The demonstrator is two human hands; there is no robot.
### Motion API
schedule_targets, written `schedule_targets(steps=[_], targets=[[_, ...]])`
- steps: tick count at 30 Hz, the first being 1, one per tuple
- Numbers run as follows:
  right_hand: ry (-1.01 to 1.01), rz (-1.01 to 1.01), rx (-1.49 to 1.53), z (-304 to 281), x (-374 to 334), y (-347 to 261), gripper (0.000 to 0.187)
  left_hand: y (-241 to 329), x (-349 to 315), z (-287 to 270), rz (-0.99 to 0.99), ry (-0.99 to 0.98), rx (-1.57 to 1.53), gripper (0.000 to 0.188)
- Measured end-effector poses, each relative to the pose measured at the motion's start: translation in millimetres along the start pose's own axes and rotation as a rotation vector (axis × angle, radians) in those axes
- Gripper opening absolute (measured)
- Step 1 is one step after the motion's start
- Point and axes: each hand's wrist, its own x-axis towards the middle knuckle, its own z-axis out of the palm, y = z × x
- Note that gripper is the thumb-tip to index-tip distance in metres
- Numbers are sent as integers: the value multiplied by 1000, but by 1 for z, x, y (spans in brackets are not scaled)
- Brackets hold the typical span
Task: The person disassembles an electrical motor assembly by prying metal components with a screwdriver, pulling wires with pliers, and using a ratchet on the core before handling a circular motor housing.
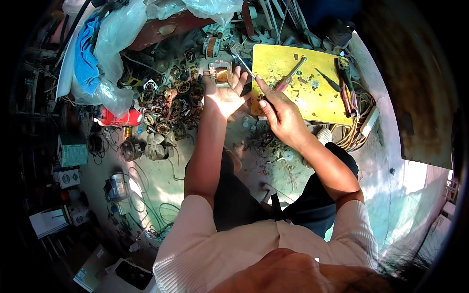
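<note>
My left hand (223,97) is palm up, its fingers partly spread, holding a small copper-wound coil (222,74) in a pale square frame. My right hand (284,115) is closed, index finger stretched forward along a slim metal-shafted tool (244,62). That shaft slants up and left, its far end beyond the coil and apart from it; the grip end is hidden in the hand. Just past the right hand, a yellow board (312,110) carries a red-handled screwdriver (291,74), a dark-handled screwdriver (328,80) and red-handled pliers (348,93).
Left of my left arm lies a heap of small wound coils (171,100). A fan-like part (155,146), a red bag (118,117) and a blue cloth (87,61) are further left. Coiled cable (354,136) sits by the board's right corner. Small scraps (266,141) litter the floor between my arms.
</note>
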Motion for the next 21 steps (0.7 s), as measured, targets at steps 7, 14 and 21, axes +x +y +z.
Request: schedule_targets(steps=[7,14,21], targets=[[-144,20,-27,14,-11,9,43,0,-2,0,44,122,12,77],[-139,-7,-104,18,-15,8,46,-5,7,-8,83,81,-19,69],[-216,72,-148,20,-17,0,48,-14,7,-7,152,178,1,69]])
